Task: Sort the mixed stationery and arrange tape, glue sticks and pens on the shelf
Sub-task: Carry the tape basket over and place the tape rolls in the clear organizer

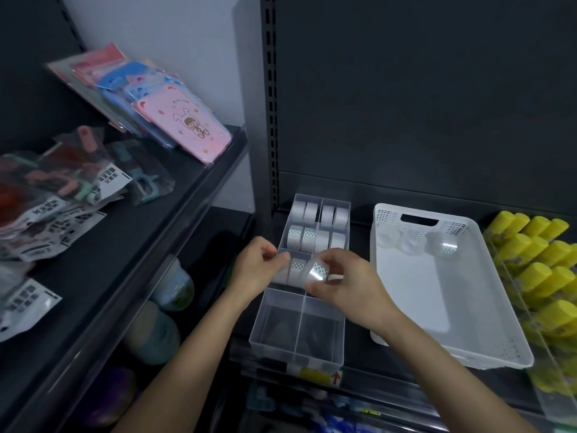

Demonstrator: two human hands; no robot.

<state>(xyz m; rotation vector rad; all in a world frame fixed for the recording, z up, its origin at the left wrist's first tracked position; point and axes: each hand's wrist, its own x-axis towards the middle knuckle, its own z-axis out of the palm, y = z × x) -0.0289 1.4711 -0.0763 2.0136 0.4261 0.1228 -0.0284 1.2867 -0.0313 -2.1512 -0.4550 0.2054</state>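
Right hand (pixel 352 285): fingers clamped round clear tape roll (pixel 317 271), held over third row of clear divided tray (pixel 265 323). Left hand (pixel 256 270): fingers curled at tray's left wall; cannot tell whether it grips anything. Rear compartments hold upright rolls (pixel 315 228). White basket (pixel 437 307) just right of tray, three loose rolls (pixel 415 242) at far end. Yellow glue sticks (pixel 530 254) far right on shelf (pixel 359 368).

dim, bluish light is falling from above; glare is catching the tape roll (pixel 317 271) and white basket (pixel 437 295). wide-angle bending is curving the edges, and the left packets (pixel 46 207) are blurring.
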